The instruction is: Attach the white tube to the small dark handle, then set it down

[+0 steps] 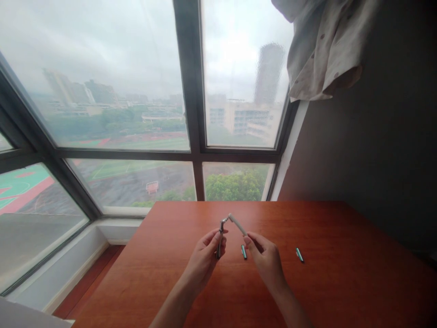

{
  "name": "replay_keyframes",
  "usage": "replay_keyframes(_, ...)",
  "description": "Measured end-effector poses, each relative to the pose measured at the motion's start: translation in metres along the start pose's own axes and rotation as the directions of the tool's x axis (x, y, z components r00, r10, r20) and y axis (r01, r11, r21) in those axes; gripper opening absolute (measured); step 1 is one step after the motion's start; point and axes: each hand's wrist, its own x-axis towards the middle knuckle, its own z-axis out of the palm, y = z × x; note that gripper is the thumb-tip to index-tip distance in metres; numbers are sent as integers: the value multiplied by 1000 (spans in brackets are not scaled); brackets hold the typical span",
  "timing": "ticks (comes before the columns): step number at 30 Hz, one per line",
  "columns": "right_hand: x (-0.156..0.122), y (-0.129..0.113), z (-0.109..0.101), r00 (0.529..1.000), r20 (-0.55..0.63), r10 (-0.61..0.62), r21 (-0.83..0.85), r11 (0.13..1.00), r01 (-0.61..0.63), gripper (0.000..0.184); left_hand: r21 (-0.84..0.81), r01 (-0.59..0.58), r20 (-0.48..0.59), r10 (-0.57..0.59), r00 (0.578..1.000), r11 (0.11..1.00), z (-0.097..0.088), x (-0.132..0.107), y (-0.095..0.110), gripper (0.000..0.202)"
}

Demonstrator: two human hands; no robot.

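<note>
My left hand [209,249] is closed around a dark and silver razor handle [221,231], held upright above the table. Between the thumb and fingers of my right hand [264,255] is a slim, pale grey stick [238,225] whose kind I cannot make out. It slants up to the left, and its far end meets or nearly meets the silver top of the razor handle. A small green and dark razor cartridge [243,252] lies on the table just left of my right hand. Farther right lies a second razor cartridge [299,254].
Both hands are over a reddish-brown wooden table [341,291]. Behind it stand large windows with a dark frame [196,114]. A light shirt [327,50] hangs at the upper right, before a dark grey wall [368,150]. A white ledge [119,228] runs along the left.
</note>
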Motion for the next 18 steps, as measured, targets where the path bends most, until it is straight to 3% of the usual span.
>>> replay_keyframes(13,-3,-2,3,996,69,-50,58,997,46,33,52,-5,-36,7,999,999,-1,1,1,33)
replay_keyframes(18,2,2,-1,1000,1,-13,-37,999,13,37,74,-3,-48,7,999,997,-1,1,3,36)
